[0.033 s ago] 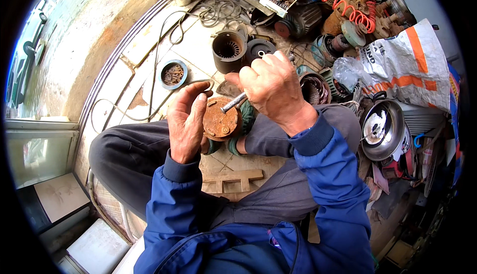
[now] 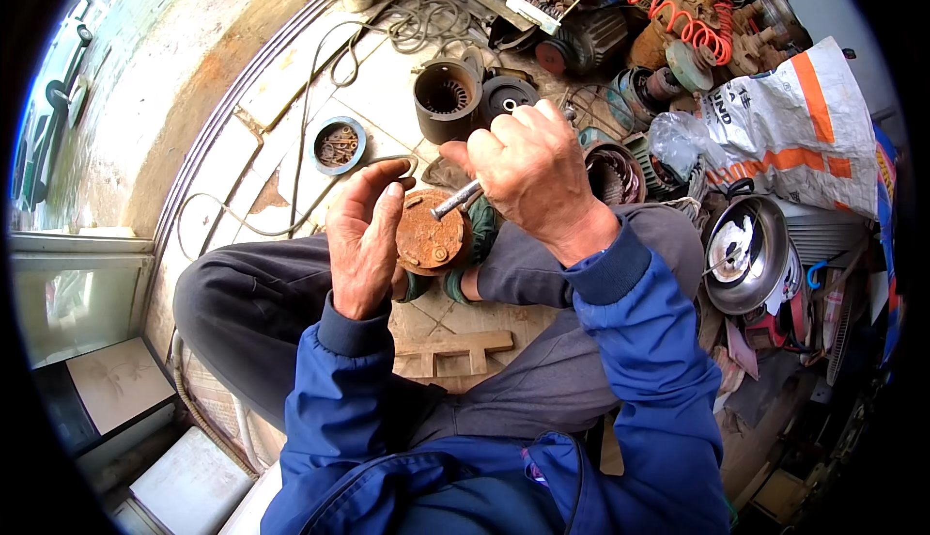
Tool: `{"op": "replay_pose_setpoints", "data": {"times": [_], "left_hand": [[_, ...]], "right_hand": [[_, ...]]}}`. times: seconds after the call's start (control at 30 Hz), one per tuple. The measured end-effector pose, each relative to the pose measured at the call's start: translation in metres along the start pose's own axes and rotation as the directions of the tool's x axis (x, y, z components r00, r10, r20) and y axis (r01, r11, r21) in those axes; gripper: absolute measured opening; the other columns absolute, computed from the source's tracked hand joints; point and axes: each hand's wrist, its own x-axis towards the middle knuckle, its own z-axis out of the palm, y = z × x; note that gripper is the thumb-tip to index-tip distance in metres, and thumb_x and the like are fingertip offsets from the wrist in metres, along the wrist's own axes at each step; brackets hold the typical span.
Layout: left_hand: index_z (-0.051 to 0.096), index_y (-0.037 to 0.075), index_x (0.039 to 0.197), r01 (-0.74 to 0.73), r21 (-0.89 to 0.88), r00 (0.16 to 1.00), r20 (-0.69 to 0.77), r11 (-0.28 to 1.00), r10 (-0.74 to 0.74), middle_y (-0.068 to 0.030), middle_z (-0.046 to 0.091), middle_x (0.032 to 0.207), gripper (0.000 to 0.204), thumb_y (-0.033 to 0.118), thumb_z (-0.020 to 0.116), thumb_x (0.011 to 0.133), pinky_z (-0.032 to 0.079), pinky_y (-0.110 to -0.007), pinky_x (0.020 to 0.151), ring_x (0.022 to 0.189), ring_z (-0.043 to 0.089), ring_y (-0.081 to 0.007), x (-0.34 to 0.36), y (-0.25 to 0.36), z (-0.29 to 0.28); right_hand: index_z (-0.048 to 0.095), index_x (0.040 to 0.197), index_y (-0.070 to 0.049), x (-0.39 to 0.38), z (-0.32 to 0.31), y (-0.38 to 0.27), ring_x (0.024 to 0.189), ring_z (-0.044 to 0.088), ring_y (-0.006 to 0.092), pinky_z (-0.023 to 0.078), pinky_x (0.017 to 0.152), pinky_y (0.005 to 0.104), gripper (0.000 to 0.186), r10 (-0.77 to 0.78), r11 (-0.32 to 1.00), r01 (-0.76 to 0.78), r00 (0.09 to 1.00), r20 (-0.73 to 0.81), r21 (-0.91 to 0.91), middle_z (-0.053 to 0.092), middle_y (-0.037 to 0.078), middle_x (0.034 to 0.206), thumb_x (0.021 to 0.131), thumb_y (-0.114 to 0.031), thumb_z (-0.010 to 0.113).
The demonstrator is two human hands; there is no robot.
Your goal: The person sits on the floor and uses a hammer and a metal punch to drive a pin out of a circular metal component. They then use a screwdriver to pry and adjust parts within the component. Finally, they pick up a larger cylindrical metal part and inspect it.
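Rusty round part (image 2: 431, 236), cupped upright by left hand (image 2: 363, 244) above the lap, face turned up for access. Metal rod (image 2: 455, 201) clenched in right hand (image 2: 528, 172), tip pressed onto the part's top. Nearby on tiled floor (image 2: 387, 89): dark motor housing (image 2: 446, 99), small tin of bits (image 2: 338, 144).

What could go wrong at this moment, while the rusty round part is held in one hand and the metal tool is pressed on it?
1. The left hand alone grips the rusty round part, above the lap, with no firm support; it may turn or drop.
2. The right hand presses a metal tool toward the left fingers; a slip could hurt the bare skin.
3. A screw could fall among the motor parts on the floor and be lost.
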Motion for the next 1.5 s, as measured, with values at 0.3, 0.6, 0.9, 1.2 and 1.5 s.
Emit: {"op": "replay_pose_setpoints", "data": {"times": [0.3,0.6,0.9,1.2,1.5], "left_hand": [[0.064,-0.006,0.13,-0.035,-0.045,0.999,-0.037,0.998,0.034,-0.0098,0.07,0.121,0.027,0.006,0.058,0.107,0.051,-0.031,0.102,0.113,0.066,-0.0162,-0.005,0.01,0.01],[0.064,-0.006,0.13,-0.113,-0.04,0.992,-0.054,0.993,0.111,-0.0098,0.07,0.121,0.027,0.006,0.055,0.108,0.05,-0.029,0.102,0.112,0.065,-0.0151,-0.011,0.021,0.028],[0.068,-0.004,0.12,-0.39,0.32,0.872,-0.173,0.864,0.457,-0.0228,0.07,0.123,0.024,0.009,0.062,0.102,0.052,-0.036,0.1,0.113,0.069,-0.0306,0.007,0.031,0.064],[0.07,-0.007,0.122,-0.251,0.107,0.956,-0.128,0.962,0.263,-0.013,0.075,0.115,0.043,0.028,0.046,0.115,0.051,-0.034,0.099,0.109,0.067,-0.0188,0.036,0.031,0.065],[0.071,-0.003,0.122,-0.326,0.163,0.93,-0.119,0.931,0.347,-0.0165,0.077,0.111,0.031,0.02,0.054,0.111,0.054,-0.033,0.092,0.103,0.072,-0.0206,0.05,0.023,0.063]], "right_hand": [[0.046,0.065,-0.013,0.001,0.005,0.004,0.06,0.046,0.0221,0.039,0.059,0.0389,0.045,-0.174,0.963,0.218,0.951,-0.256,0.155,0.04,0.002,0.064,0.086,-0.027,0.083],[0.053,0.069,-0.014,-0.012,-0.009,-0.013,0.063,0.054,0.0188,0.041,0.061,0.0357,0.038,-0.077,0.997,0.077,0.996,-0.043,-0.018,0.05,0.001,0.067,0.093,-0.034,0.075],[0.06,0.079,-0.01,0.007,-0.007,-0.012,0.065,0.062,0.0215,0.047,0.062,0.0364,0.018,-0.099,0.987,0.085,0.991,0.093,0.136,0.059,0.005,0.076,0.086,-0.025,0.068],[0.057,0.079,-0.01,-0.005,-0.018,-0.014,0.062,0.062,0.0236,0.049,0.057,0.0377,0.03,-0.012,0.996,-0.002,0.988,0.155,0.09,0.058,0.006,0.072,0.087,-0.033,0.073],[0.055,0.077,-0.01,-0.009,-0.025,-0.028,0.061,0.063,0.0269,0.051,0.057,0.039,0.019,0.131,0.989,-0.141,0.973,0.19,0.041,0.057,0.007,0.069,0.081,-0.017,0.072]]}}
